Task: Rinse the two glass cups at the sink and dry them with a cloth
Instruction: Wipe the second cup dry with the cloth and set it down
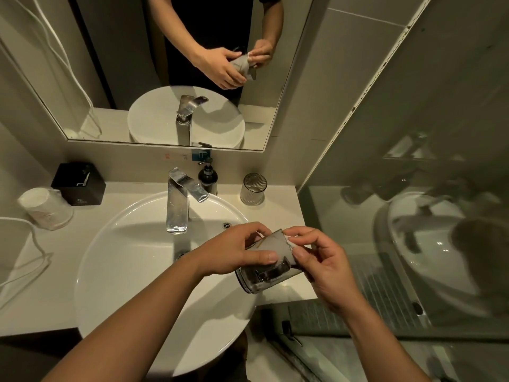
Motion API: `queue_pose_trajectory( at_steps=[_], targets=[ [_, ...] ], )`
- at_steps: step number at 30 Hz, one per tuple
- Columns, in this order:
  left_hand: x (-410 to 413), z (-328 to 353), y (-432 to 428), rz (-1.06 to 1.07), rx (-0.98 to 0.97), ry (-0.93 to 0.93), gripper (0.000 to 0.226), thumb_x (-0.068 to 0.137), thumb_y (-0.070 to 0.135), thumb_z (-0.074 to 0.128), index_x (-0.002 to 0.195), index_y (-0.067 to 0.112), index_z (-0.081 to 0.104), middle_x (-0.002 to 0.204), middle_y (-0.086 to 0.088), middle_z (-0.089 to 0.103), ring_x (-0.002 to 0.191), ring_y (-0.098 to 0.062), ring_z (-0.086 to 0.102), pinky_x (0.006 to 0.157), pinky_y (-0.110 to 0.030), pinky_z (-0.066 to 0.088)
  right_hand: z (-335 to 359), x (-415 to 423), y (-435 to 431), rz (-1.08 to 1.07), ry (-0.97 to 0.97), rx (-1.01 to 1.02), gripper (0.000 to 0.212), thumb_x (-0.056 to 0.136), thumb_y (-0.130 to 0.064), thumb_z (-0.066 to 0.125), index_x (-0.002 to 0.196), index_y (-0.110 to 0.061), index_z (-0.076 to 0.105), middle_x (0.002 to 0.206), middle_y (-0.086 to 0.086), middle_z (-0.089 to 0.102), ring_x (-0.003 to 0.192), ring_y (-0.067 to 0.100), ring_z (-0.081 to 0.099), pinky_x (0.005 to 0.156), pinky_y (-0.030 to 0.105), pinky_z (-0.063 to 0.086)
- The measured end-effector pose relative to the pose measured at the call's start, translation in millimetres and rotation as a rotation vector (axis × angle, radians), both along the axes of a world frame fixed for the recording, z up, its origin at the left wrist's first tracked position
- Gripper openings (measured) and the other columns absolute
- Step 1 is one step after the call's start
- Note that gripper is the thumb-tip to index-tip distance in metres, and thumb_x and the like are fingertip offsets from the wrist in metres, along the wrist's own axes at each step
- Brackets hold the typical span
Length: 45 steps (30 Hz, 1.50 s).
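Here, left fingers (271, 256) grip cup (264, 279), right fingers (300, 253) pinch cloth (275, 244), faucet (179, 199), second cup (253, 188) behind.

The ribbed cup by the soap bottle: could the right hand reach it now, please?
Probably yes: nothing stands between the right hand and the ribbed cup, though it is busy pinching the cloth.

Left hand (234, 252) grips tilted glass cup (265, 278) over right rim of sink basin (110, 244), right hand (325, 266) pinches white cloth (275, 245) at cup mouth; second glass cup (253, 188) upright on counter (278, 205), beside soap bottle (208, 177).
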<state>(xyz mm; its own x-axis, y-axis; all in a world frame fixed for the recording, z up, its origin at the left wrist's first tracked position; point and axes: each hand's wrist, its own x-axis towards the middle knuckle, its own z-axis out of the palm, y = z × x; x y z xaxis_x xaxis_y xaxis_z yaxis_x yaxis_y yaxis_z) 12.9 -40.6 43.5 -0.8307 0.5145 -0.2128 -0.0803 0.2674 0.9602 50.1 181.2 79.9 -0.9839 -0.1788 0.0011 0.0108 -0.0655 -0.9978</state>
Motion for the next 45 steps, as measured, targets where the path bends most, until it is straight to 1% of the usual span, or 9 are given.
queue_pose_trajectory(
  at_steps=[4, 7, 15, 19, 22, 25, 30, 38, 45],
  targets=[
    [-1.8, -5.0, -2.0, 0.014, 0.115, -0.142, 0.056, 0.074, 0.058, 0.081, 0.114, 0.027, 0.056, 0.1, -0.015, 0.07, 0.094, -0.032, 0.072, 0.084, -0.047, 0.06, -3.8, 2.7, 0.6, -0.013, -0.004, -0.016, 0.008, 0.086, -0.019, 0.072, 0.093, -0.018, 0.075, 0.122, 0.015, 0.069, 0.117, 0.034, 0.064, 0.091, 0.049, 0.054],
    [-1.3, -1.4, 0.3, 0.01, 0.165, -0.191, 0.054, 0.077, 0.056, 0.076, 0.11, 0.018, 0.057, 0.082, -0.003, 0.068, 0.078, -0.018, 0.067, 0.07, -0.034, 0.055, -7.8, 4.9, 1.8, -0.019, -0.021, -0.059, 0.009, 0.089, -0.008, 0.068, 0.097, -0.009, 0.073, 0.122, 0.014, 0.067, 0.114, 0.031, 0.064, 0.087, 0.043, 0.055],
    [-5.5, 7.3, 2.8, 0.018, 0.211, -0.22, 0.057, 0.087, 0.047, 0.07, 0.107, -0.005, 0.057, 0.094, -0.008, 0.064, 0.085, -0.019, 0.061, 0.076, -0.038, 0.046, -9.4, 11.7, 1.5, -0.049, -0.116, -0.204, 0.04, 0.077, -0.025, 0.087, 0.098, 0.001, 0.066, 0.118, 0.025, 0.059, 0.103, 0.033, 0.064, 0.081, 0.038, 0.06],
    [-9.8, 12.4, 4.8, 0.047, 0.152, -0.232, 0.063, 0.08, 0.059, 0.071, 0.108, 0.004, 0.062, 0.098, -0.011, 0.069, 0.089, -0.023, 0.065, 0.08, -0.046, 0.051, -10.3, 13.8, -3.3, -0.166, -0.079, -0.172, 0.014, 0.084, -0.007, 0.078, 0.091, -0.001, 0.068, 0.113, 0.021, 0.063, 0.099, 0.029, 0.068, 0.078, 0.034, 0.06],
    [-9.4, 15.8, 13.0, 0.17, 0.016, -0.127, 0.051, 0.096, 0.066, 0.052, 0.102, 0.019, 0.07, 0.099, -0.005, 0.074, 0.093, -0.02, 0.07, 0.093, -0.048, 0.055, -9.3, 12.8, -11.3, -0.296, -0.107, -0.183, 0.013, 0.089, 0.013, 0.062, 0.087, 0.0, 0.065, 0.106, 0.015, 0.069, 0.093, 0.025, 0.073, 0.073, 0.031, 0.061],
    [0.9, 23.5, 21.4, 0.409, -0.003, 0.11, 0.05, 0.095, 0.068, 0.044, 0.115, 0.031, 0.069, 0.113, 0.008, 0.066, 0.109, -0.012, 0.062, 0.097, -0.033, 0.05, -9.2, 12.4, -16.0, -0.387, -0.136, -0.206, 0.013, 0.091, 0.014, 0.059, 0.089, 0.002, 0.062, 0.11, 0.014, 0.072, 0.095, 0.024, 0.075, 0.072, 0.032, 0.063],
    [17.6, 20.2, 21.9, 0.131, -0.308, 0.635, 0.075, 0.077, 0.072, 0.07, 0.14, 0.039, 0.049, 0.138, 0.013, 0.049, 0.129, -0.01, 0.046, 0.109, -0.035, 0.041, -14.8, 11.8, -19.4, -0.483, -0.178, -0.178, 0.012, 0.093, 0.01, 0.061, 0.091, -0.002, 0.066, 0.113, 0.018, 0.071, 0.097, 0.028, 0.073, 0.077, 0.035, 0.063],
    [16.4, 10.0, 26.1, -0.035, -0.537, 0.785, 0.111, 0.073, 0.062, 0.083, 0.158, 0.037, 0.016, 0.158, 0.006, 0.035, 0.138, -0.019, 0.043, 0.116, -0.037, 0.039, -5.9, 9.5, -23.2, -0.452, -0.293, -0.279, 0.007, 0.095, 0.001, 0.061, 0.095, -0.005, 0.065, 0.092, 0.01, 0.077, 0.085, 0.023, 0.076, 0.074, 0.037, 0.061],
    [6.5, 16.8, 24.7, -0.05, -0.488, 0.605, 0.118, 0.072, 0.061, 0.085, 0.162, 0.037, 0.013, 0.156, 0.007, 0.035, 0.131, -0.017, 0.05, 0.107, -0.037, 0.05, -5.7, 8.8, -17.1, -0.376, -0.256, -0.22, 0.006, 0.098, 0.0, 0.059, 0.1, -0.002, 0.065, 0.095, 0.006, 0.076, 0.086, 0.018, 0.074, 0.072, 0.031, 0.06]
  ],
)
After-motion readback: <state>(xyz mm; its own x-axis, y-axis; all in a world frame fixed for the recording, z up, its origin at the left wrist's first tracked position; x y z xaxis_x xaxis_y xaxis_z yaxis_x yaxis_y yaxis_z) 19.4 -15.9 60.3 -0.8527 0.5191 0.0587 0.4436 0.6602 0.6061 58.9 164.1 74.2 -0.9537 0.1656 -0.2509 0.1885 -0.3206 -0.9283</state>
